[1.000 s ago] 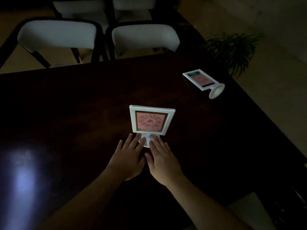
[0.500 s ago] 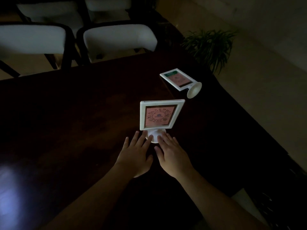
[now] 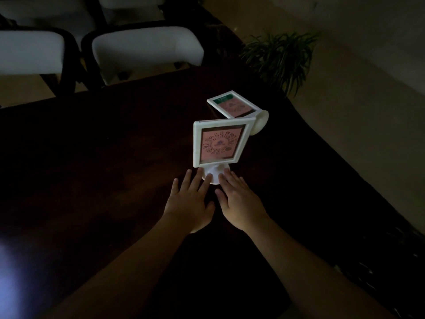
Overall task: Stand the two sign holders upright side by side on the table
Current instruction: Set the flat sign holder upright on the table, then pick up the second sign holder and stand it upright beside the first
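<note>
One sign holder [image 3: 219,145] stands, both hands' fingers [image 3: 195,180] spread flat at its base; the second holder [image 3: 234,106] lies toppled at one o'clock

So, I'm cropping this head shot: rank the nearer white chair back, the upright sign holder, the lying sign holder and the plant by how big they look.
1. Chair back
2. Plant
3. Upright sign holder, nearer the camera
4. Lying sign holder, partly hidden, so unsure

White-seated chairs [image 3: 147,51] beyond the dark table [image 3: 92,157]; potted plant [image 3: 280,58] alongside
</note>
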Available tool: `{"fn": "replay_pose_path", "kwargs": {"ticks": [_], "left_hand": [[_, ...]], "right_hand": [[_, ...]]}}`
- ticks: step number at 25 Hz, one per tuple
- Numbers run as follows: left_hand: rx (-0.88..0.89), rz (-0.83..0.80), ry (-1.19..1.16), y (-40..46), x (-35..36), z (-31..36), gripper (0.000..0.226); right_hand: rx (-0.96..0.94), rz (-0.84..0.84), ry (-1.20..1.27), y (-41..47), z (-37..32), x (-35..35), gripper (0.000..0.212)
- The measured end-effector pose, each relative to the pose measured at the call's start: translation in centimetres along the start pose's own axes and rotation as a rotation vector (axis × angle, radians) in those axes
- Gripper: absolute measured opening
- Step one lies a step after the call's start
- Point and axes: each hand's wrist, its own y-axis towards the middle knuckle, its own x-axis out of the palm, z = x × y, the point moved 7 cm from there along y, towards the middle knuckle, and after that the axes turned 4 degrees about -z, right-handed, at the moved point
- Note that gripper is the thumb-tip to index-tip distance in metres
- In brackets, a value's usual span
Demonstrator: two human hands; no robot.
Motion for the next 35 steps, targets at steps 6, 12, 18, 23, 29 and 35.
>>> {"fn": "replay_pose_path", "kwargs": {"ticks": [6,12,18,23,29,35], "left_hand": [[-0.034,0.026,0.016,1.7,-0.5,-0.6,0.076],[-0.07,0.036,0.02,3.0,-1.7,-2.6,0.078],[-0.065,0.04,0.013,2.6,-1.8,-3.3,0.078],[-0.072,0.052,0.0,2.2,-1.8,-3.5,0.078],[-0.072,0.066,0.001,2.1,-1.9,-3.6,0.079],[-0.111,0.109,-0.06,1.1,-2.8,-3.2,0.084]], "right_hand": [[-0.058,-0.052,0.01,2.4,0.4,-0.1,0.056],[-0.082,-0.1,0.044,5.8,-0.4,-0.2,0.055],[-0.128,-0.1,0.012,5.4,-0.6,0.1,0.057],[-0.147,-0.118,0.012,5.7,-0.8,0.1,0.056],[-0.161,-0.126,0.015,5.5,-0.7,-0.1,0.058],[-0.11,-0.069,0.157,5.1,0.3,-2.6,0.048]]}}
